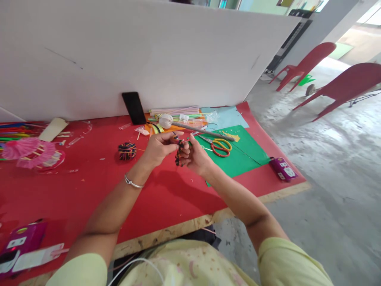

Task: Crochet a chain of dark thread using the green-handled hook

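Both hands meet above the red-covered table (143,202). A small dark multicoloured yarn piece (179,159) hangs between them. My left hand (160,147), with a silver bangle on its wrist, pinches the yarn at its upper left. My right hand (195,155) has its fingers closed round the piece from the right; a thin tool, partly hidden, seems to stick out near its thumb. To the left lies a ball of multicoloured yarn (127,151), from which a strand runs toward my left hand. Red-and-yellow-handled scissors (220,147) lie just right of my right hand.
A black phone (133,108) leans on the white board (143,51). Behind the hands lie straws (175,111) and a stick with a white ball end (166,120). Green paper (247,153) and a purple box (282,169) are right; pink paper craft (29,153) is left.
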